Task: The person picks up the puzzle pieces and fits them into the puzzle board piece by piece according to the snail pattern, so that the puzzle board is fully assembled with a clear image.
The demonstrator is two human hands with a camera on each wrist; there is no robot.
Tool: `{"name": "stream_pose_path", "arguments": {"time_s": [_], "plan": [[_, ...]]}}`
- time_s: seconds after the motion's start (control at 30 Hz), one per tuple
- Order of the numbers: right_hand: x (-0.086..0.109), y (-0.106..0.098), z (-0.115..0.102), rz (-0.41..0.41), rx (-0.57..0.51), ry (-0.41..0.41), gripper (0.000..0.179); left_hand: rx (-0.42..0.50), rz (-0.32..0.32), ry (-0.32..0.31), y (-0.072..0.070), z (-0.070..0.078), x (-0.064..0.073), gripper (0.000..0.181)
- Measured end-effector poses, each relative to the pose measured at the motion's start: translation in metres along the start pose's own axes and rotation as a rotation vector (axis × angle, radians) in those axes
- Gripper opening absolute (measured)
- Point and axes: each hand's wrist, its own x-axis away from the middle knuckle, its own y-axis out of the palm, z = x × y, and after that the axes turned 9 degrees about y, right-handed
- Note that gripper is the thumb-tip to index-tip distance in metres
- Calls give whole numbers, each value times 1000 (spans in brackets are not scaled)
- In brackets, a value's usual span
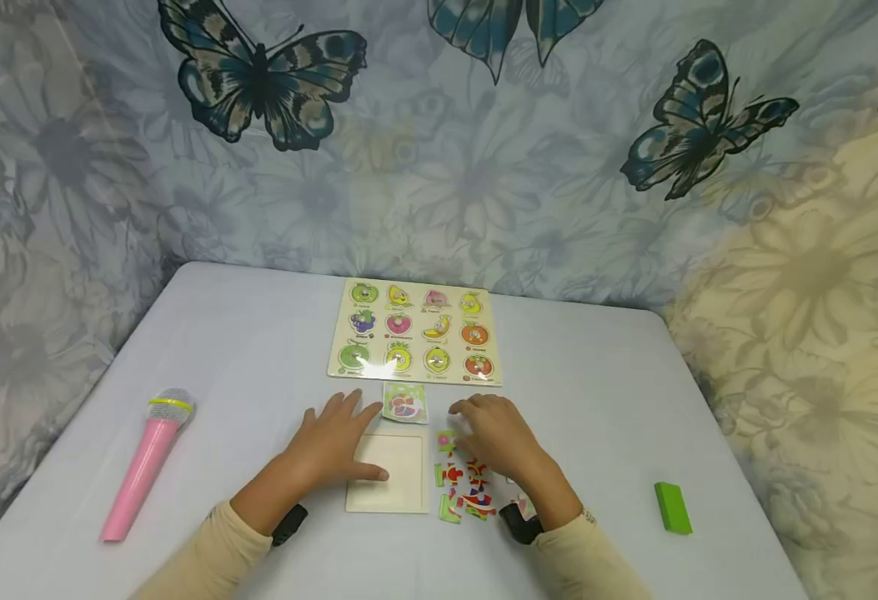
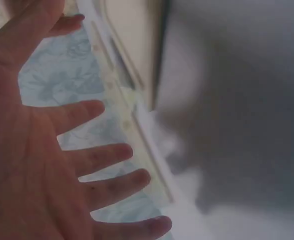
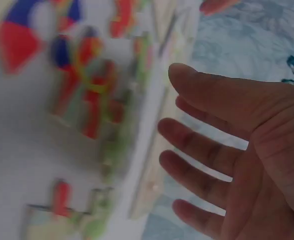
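Observation:
My left hand [image 1: 329, 443], fingers spread, is over the left side of a shallow wooden puzzle tray [image 1: 406, 504]. Its palm and straight fingers hold nothing in the left wrist view. To the right of the tray lie several loose jigsaw pieces [image 1: 476, 502] in red, green, blue and white. Above their far end is my right hand [image 1: 504, 435], with loosely bent fingers and nothing in its grasp in the right wrist view. The pieces look blurred there, and the hand covers some of them in the head view. A small picture card [image 1: 404, 403] lies between the two hands, just beyond the tray.
Behind the card lies a wooden fruit puzzle board [image 1: 416, 330] with colourful printed fruits. A pink toy microphone [image 1: 148, 467] is at the left of the white table [image 1: 258, 333]. At the right stands a green block [image 1: 673, 508]. A butterfly-patterned wall [image 1: 476, 183] borders the table's far edge.

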Motion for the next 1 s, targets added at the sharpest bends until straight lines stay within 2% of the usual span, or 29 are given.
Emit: {"name": "stream_pose_path", "arguments": {"time_s": [0.17,0.37,0.5,1.0], "plan": [[2,14,1,-13,-6,-11,24,38,-40,-2,8,-9,10,95],[1,20,-1,-12,-2,-32,23,47,-77,13,9,-13,19,105],[-1,23,-4,-8,-8,-51,24,48,-71,13,10,-16,23,107],[-3,26,-6,27,-23,-55,21,40,-47,22,17,-23,25,107]]}}
